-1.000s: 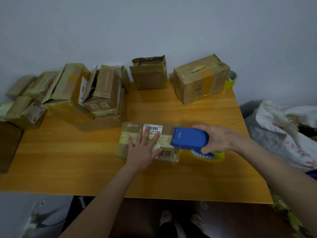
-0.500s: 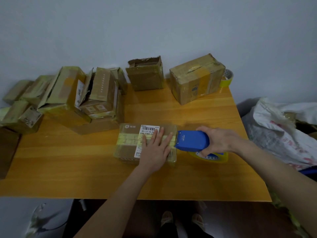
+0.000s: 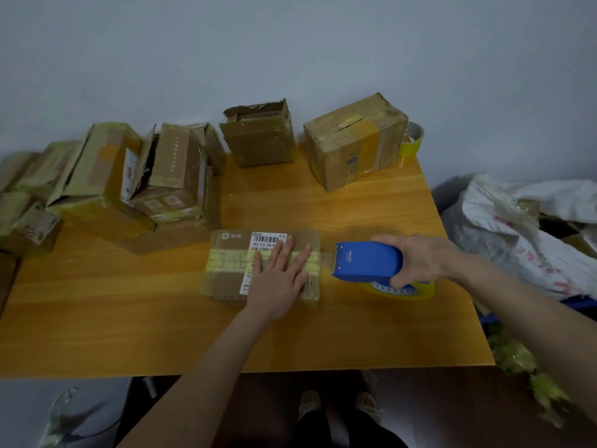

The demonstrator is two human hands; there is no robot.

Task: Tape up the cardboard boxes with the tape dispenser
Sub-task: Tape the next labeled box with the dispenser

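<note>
Find the small flat cardboard box (image 3: 226, 281) near the middle of the wooden table (image 3: 97, 318), with a yellowish band of tape (image 3: 226, 260) laid across its top and partly over the shipping label (image 3: 268, 238). Press on the right half of that band with the left hand (image 3: 277, 279), fingers straight and slightly spread, holding nothing, only pinning the box. Grip the blue tape dispenser (image 3: 368, 260) from above with the right hand (image 3: 420, 258), fingers curled round its body, with its mouth just beside the box's right edge and its yellow tape roll (image 3: 418, 292) low against the table. Judging from this, treat the step as finishing 1 strip: carry the tape down over the right edge, rub it onto the side, then tilt the dispenser to bite with the teeth and cut in 1 short twist. Pull level and taut to avoid wrinkles. Lean on the box to stop it sliding toward the dispenser. Smooth from the middle outward with flat fingers to seat the loose end. Leave the open-topped box (image 3: 258, 137) at the back for a later turn.
</note>
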